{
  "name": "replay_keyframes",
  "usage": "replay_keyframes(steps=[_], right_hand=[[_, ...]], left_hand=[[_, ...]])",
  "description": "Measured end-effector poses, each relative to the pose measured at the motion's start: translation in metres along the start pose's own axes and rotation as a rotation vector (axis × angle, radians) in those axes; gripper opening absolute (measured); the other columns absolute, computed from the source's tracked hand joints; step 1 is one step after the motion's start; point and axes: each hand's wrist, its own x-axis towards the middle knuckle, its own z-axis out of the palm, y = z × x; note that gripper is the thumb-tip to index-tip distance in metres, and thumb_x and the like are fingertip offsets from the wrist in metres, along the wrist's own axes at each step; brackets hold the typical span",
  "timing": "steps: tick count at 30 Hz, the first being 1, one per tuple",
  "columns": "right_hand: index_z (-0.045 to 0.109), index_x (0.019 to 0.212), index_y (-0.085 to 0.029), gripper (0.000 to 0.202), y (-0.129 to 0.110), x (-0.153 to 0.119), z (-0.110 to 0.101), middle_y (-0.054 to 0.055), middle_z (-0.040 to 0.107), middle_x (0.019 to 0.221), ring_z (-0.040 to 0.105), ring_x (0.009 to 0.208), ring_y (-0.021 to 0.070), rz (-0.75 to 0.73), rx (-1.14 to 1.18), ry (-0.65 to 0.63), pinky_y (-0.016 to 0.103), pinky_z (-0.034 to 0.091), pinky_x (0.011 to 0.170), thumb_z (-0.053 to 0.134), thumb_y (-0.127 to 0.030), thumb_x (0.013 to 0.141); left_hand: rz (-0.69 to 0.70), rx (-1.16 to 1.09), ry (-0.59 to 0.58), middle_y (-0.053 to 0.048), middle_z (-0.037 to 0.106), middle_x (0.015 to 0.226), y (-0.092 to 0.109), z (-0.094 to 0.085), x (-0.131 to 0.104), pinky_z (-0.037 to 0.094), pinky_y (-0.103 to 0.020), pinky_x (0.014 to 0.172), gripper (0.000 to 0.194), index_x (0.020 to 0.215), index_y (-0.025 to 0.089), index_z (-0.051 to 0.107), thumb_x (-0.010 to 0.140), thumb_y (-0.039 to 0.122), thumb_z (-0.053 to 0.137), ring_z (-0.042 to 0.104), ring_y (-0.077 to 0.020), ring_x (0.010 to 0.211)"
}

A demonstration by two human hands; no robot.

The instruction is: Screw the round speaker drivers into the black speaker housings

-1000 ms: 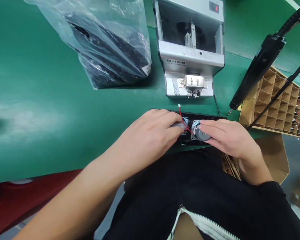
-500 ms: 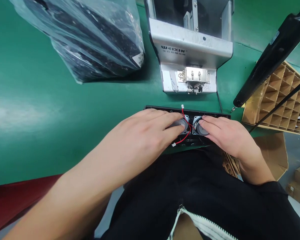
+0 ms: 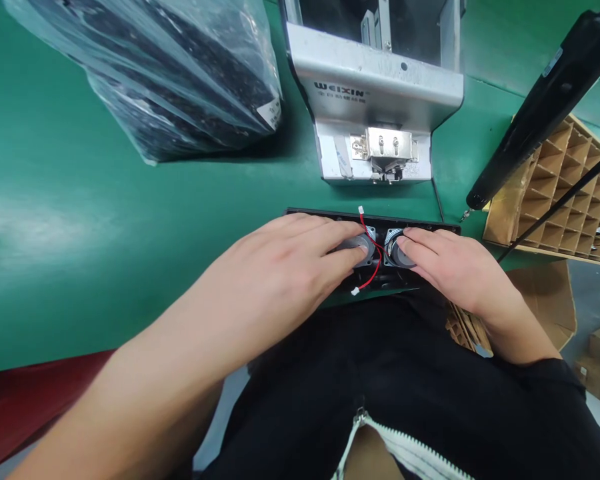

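A long black plastic housing [image 3: 400,280] lies on the green table in front of my body. Two small speakers with grey round backs and metal frames sit side by side inside it. My left hand [image 3: 295,257] has its thumb and fingers around the left speaker [image 3: 372,255] and partly hides it. The fingers of my right hand [image 3: 453,265] are closed on the right speaker [image 3: 403,258]. Between the speakers, red wires [image 3: 379,268] cross the housing, with one white connector [image 3: 361,210] over its far edge and another white connector [image 3: 355,291] near its front edge.
Beyond the housing stands a silver WEIXIN machine [image 3: 380,100]. A clear plastic bag [image 3: 190,80] of black parts is at the far left. At the right, a black electric screwdriver [image 3: 525,120] hangs over a divided cardboard box [image 3: 555,193] holding wired parts.
Both hands stay on the speakers. The near white connector has shifted slightly right, and the view has moved a little.
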Motion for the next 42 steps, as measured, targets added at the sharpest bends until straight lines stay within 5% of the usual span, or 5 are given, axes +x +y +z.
replay_keyframes(steps=[18, 31, 35, 39, 42], right_hand=[[0.076, 0.153, -0.023, 0.038, 0.0, 0.002, 0.002, 0.014, 0.085, 0.165, 0.084, 0.123, 0.0266, 0.066, 0.083, -0.038, 0.044, 0.074, 0.103, 0.059, -0.017, 0.12], [0.079, 0.139, -0.025, 0.029, -0.009, 0.008, 0.007, 0.009, 0.089, 0.14, 0.075, 0.106, 0.0229, 0.126, 0.06, 0.001, 0.036, 0.062, 0.079, 0.058, -0.015, 0.12], [0.077, 0.153, -0.023, 0.042, 0.003, 0.007, 0.005, 0.014, 0.087, 0.151, 0.081, 0.123, 0.0286, 0.105, 0.15, -0.016, 0.044, 0.073, 0.098, 0.066, -0.01, 0.115], [0.077, 0.159, -0.028, 0.047, 0.018, -0.023, 0.007, 0.013, 0.088, 0.157, 0.085, 0.14, 0.0295, 0.111, 0.443, 0.315, 0.055, 0.073, 0.125, 0.076, -0.02, 0.113], [0.083, 0.138, -0.028, 0.025, 0.015, -0.051, 0.02, 0.009, 0.094, 0.125, 0.091, 0.106, 0.0232, 0.311, 0.591, 0.723, 0.044, 0.081, 0.097, 0.077, -0.037, 0.116]], left_hand=[[-0.028, 0.021, -0.018, -0.01, 0.089, 0.151, -0.002, 0.0, 0.006, 0.07, -0.066, 0.12, 0.046, 0.126, 0.034, 0.09, 0.128, 0.042, 0.045, 0.087, -0.04, 0.133], [0.025, 0.257, -0.159, -0.009, 0.088, 0.156, 0.011, -0.02, 0.018, 0.073, -0.053, 0.119, 0.041, 0.134, 0.025, 0.09, 0.131, 0.026, 0.049, 0.086, -0.0325, 0.141], [0.004, 0.235, -0.183, -0.011, 0.086, 0.16, 0.008, -0.021, 0.018, 0.072, -0.056, 0.122, 0.041, 0.138, 0.023, 0.09, 0.13, 0.026, 0.05, 0.086, -0.0346, 0.144], [0.023, 0.219, -0.114, -0.012, 0.085, 0.163, 0.001, -0.02, 0.014, 0.073, -0.057, 0.122, 0.037, 0.144, 0.025, 0.089, 0.127, 0.031, 0.057, 0.087, -0.0352, 0.141], [0.054, 0.201, -0.059, -0.013, 0.087, 0.159, -0.003, -0.017, 0.009, 0.075, -0.057, 0.119, 0.041, 0.145, 0.025, 0.089, 0.127, 0.039, 0.055, 0.088, -0.0362, 0.136]])
